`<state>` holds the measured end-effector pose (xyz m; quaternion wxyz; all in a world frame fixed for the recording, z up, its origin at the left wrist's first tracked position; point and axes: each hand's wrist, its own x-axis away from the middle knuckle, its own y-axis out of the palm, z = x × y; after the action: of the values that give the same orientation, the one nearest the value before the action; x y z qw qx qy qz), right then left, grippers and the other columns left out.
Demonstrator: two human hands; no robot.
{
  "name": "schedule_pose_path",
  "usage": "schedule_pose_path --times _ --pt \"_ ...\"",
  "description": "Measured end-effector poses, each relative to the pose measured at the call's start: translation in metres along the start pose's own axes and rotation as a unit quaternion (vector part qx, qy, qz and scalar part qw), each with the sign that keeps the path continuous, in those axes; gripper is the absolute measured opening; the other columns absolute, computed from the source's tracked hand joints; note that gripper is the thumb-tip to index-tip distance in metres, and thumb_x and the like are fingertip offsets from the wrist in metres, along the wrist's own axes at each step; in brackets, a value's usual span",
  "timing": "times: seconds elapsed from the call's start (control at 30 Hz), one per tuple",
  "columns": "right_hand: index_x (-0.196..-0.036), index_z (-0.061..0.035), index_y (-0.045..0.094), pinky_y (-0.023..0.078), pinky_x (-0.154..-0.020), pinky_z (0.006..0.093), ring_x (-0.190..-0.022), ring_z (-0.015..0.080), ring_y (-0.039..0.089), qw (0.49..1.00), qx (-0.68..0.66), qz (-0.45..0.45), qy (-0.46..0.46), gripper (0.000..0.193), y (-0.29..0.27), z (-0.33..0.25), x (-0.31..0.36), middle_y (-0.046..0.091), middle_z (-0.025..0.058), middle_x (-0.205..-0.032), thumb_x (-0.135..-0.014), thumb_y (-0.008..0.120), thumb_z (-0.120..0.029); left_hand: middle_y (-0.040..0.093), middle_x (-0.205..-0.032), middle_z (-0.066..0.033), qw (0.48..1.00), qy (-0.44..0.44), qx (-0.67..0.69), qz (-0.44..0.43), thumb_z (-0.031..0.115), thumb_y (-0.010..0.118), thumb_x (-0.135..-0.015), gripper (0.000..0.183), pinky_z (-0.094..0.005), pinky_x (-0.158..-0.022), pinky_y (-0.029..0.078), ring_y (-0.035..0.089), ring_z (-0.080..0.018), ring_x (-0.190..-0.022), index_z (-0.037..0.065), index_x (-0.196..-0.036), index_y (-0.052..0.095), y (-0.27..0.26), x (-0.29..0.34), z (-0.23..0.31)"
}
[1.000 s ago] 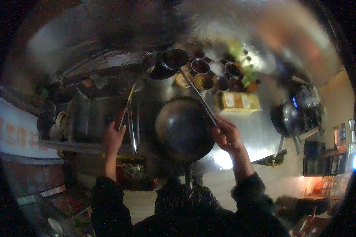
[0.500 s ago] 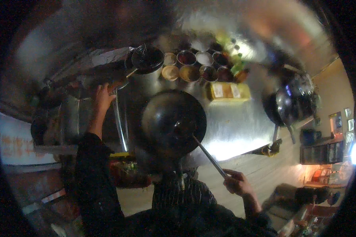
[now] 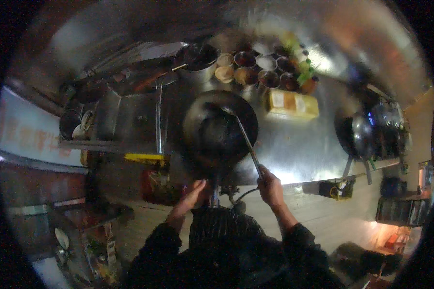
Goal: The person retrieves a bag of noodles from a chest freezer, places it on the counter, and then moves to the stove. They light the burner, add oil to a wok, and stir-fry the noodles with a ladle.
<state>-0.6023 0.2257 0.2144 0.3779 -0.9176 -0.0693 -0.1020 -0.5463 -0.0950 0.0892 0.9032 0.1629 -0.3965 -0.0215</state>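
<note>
A large black wok sits in the middle of a steel cooking counter. My right hand grips the long handle of a metal ladle, and the ladle's bowl rests inside the wok toward its far side. My left hand is low at the near edge of the counter, just below the wok and next to its handle; whether it grips the handle I cannot tell.
Several small bowls of seasonings and a metal pot stand behind the wok. A yellow container lies to the right. A second dark wok sits far right. A steel sink with a tap is on the left.
My left hand has come down from the far left of the counter to the near edge below the wok. My right hand has moved up with the ladle, whose bowl has slid farther into the wok.
</note>
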Motion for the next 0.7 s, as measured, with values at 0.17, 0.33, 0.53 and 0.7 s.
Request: schedule_pose_path --times 0.17,0.33,0.53,0.7 --pt "-0.134 -0.0047 0.054 0.053 -0.083 0.0478 -0.100 0.0454 0.064 0.999 -0.015 -0.032 0.001 0.049 -0.018 0.032 0.040 0.065 0.0273 -0.112 -0.085 0.060 -0.001 0.059 -0.072 -0.0034 0.991 -0.015 0.132 -0.016 0.054 0.053 -0.099 0.048 -0.0347 -0.058 0.046 0.056 -0.0183 -0.057 0.011 -0.117 0.062 0.066 0.017 -0.050" --pt "-0.137 -0.0045 0.051 0.053 -0.087 0.0452 -0.107 0.0456 0.062 0.997 -0.029 -0.055 -0.036 0.051 -0.027 0.072 0.081 0.063 0.0267 -0.119 -0.086 0.058 0.000 0.066 -0.081 -0.0072 0.957 -0.027 0.285 -0.037 0.055 0.051 -0.099 0.052 -0.0309 -0.064 0.051 0.063 -0.0211 -0.071 0.009 -0.122 0.062 0.053 0.013 -0.065" --pt "-0.142 -0.0074 0.049 0.051 -0.071 0.0326 -0.072 0.0202 0.062 0.989 -0.103 -0.070 -0.076 0.056 -0.022 0.087 0.098 0.068 0.0200 -0.092 -0.088 0.061 0.002 0.070 -0.098 -0.0143 0.980 -0.070 0.121 0.141 0.049 0.051 -0.101 0.053 -0.0319 -0.062 0.058 0.069 -0.0256 -0.075 0.000 -0.121 0.060 0.006 -0.069 -0.171" --pt "-0.146 -0.0088 0.043 0.052 -0.072 0.0357 -0.074 0.0212 0.063 0.987 -0.122 -0.100 -0.041 0.061 -0.013 0.083 0.103 0.068 0.0210 -0.090 -0.089 0.062 -0.001 0.064 -0.083 -0.0095 0.950 -0.136 0.258 0.113 0.024 0.065 -0.097 0.049 -0.0333 -0.056 0.057 0.063 -0.0233 -0.064 0.020 -0.141 0.045 -0.032 -0.152 -0.240"
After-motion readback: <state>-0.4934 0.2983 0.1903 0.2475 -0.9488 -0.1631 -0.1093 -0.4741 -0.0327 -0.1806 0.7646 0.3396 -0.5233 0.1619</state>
